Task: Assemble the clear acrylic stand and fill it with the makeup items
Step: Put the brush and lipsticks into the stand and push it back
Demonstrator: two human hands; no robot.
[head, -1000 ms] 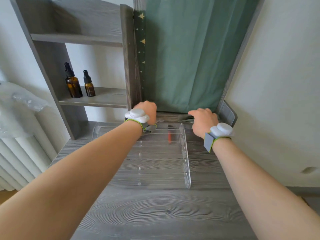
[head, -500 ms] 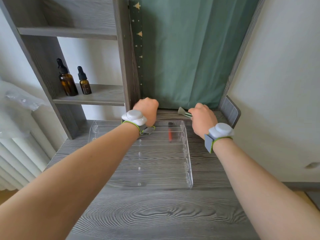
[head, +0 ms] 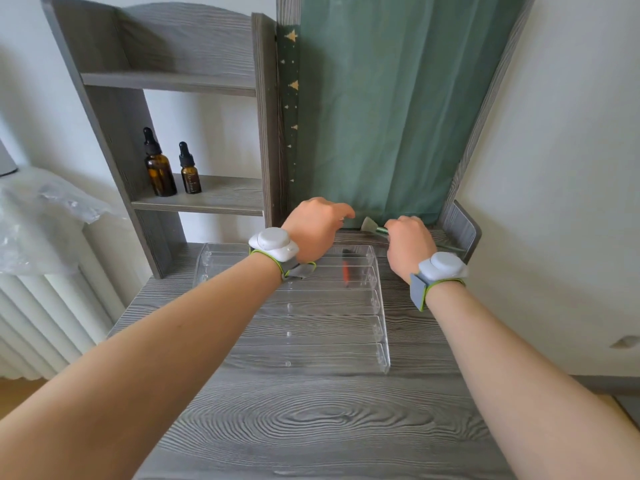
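Presently, in the head view, a clear acrylic stepped stand [head: 311, 306] with several tiered rows sits at the middle of the grey wood-grain surface [head: 311, 427]. A slim red-orange stick-shaped makeup item [head: 345, 271] lies in an upper row. Behind the stand, the right hand [head: 408, 242] grips the green handle of a pale-bristled makeup brush [head: 370, 225]. The left hand [head: 317, 226] hovers beside the bristles, fingers loosely curled; whether it holds anything cannot be told. Two amber dropper bottles [head: 171, 168] stand on the grey shelf [head: 214, 199].
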